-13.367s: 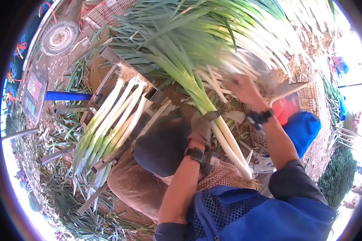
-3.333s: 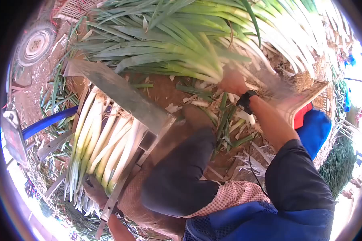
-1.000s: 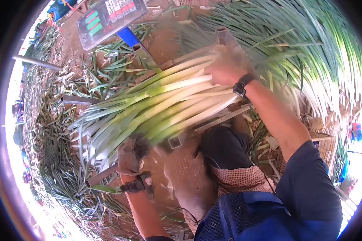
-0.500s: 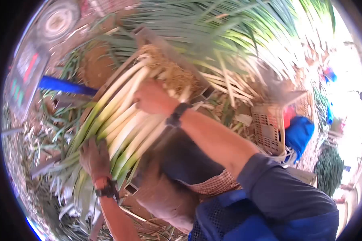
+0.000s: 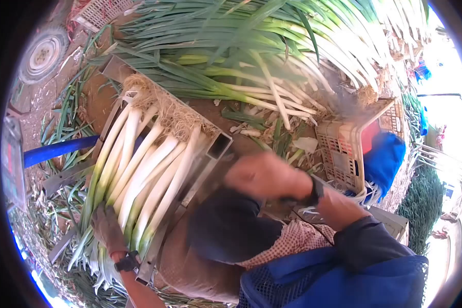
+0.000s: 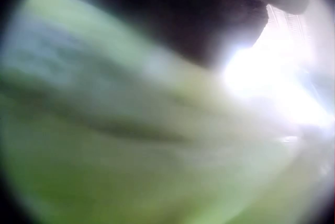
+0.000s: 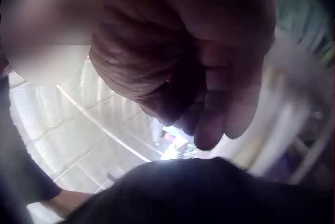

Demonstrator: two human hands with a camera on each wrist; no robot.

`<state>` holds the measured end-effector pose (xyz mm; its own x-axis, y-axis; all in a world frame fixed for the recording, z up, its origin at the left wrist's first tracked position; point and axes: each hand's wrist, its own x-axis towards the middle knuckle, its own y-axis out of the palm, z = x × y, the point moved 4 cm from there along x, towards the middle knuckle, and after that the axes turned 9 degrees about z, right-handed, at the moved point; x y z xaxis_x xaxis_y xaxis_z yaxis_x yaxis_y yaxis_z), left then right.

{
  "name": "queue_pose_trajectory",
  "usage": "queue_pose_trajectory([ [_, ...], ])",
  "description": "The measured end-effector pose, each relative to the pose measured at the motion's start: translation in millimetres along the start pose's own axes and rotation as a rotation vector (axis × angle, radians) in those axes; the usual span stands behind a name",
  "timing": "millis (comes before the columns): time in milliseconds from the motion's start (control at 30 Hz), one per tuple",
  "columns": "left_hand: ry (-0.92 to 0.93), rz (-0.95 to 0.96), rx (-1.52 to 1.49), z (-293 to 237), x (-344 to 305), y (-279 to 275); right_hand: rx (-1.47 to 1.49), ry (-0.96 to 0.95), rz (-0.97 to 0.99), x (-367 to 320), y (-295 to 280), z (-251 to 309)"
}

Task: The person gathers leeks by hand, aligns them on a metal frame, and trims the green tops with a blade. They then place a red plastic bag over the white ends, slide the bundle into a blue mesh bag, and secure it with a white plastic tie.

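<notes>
A bundle of long green onions (image 5: 148,169) lies in a metal frame (image 5: 164,105), white shafts and shaggy roots against its upper plate. My gloved left hand (image 5: 108,228) rests on the green part of the bundle at its lower left, fingers laid along the stalks. The left wrist view is blurred, with a green stalk (image 6: 104,124) filling most of it below the dark glove. My bare right hand (image 5: 267,176), smeared by motion, is in the air above the knee, apart from the bundle. In the right wrist view its fingers (image 7: 214,119) hang loosely bent with nothing between them.
A large pile of green onions (image 5: 231,46) spreads across the top. A plastic crate (image 5: 341,154) with a blue cloth (image 5: 387,161) beside it stands at the right. A blue post (image 5: 61,151) and a scale display (image 5: 14,159) are at the left.
Over the seconds before, more green onions filled the frame. In the last half second my right hand left the bundle's root end and moved right; my left hand stays on the stalks.
</notes>
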<state>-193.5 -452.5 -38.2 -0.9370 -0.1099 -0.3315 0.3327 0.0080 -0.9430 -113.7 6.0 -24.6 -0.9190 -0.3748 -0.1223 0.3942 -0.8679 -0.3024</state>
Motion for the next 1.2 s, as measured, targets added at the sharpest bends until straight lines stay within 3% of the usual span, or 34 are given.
queue_pose_trajectory([
  [100, 0.033, -0.026, -0.023, 3, 2, 4, -0.310, 0.689, -0.238, -17, -70, -132],
  [133, 0.040, -0.037, -0.035, 4, 2, 5, -0.481, 0.739, -0.350, -25, -88, -188],
  [200, 0.043, -0.042, -0.048, 8, 2, 8, -0.717, 0.803, -0.358, -39, -117, -271],
  [300, 0.108, -0.058, -0.106, 4, 0, 6, -0.749, 1.021, -0.301, -42, -121, -308],
  [433, 0.087, -0.021, -0.113, 1, 2, 6, -0.916, 0.977, -0.487, -39, -95, -322],
  [533, 0.081, -0.021, -0.060, 6, 4, 9, -0.949, 0.962, -0.335, -38, -101, -329],
  [633, 0.081, -0.013, -0.055, 11, 6, 11, -0.947, 0.861, -0.358, -37, -109, -331],
  [733, 0.021, -0.001, -0.088, 8, 2, 10, -0.898, 0.971, -0.379, -29, -102, -343],
  [833, 0.058, -0.010, -0.083, 3, 2, 7, -0.895, 0.878, -0.176, -29, -82, -327],
  [967, 0.045, -0.017, -0.139, 6, 3, 7, -0.390, 0.892, 0.055, -38, -49, -278],
  [1033, 0.087, 0.015, -0.065, 13, 5, 5, -0.175, 0.726, 0.094, -33, -58, -222],
  [1100, 0.033, 0.213, -0.521, 40, 15, 8, -0.067, 0.625, 0.184, -25, -81, -148],
  [1133, 0.109, 0.165, -0.799, 65, 11, 4, -0.073, 0.608, 0.254, -20, -99, -114],
  [1200, 0.080, -0.012, -1.119, 60, -6, -39, -0.104, 0.083, 0.217, -35, -106, -111],
])
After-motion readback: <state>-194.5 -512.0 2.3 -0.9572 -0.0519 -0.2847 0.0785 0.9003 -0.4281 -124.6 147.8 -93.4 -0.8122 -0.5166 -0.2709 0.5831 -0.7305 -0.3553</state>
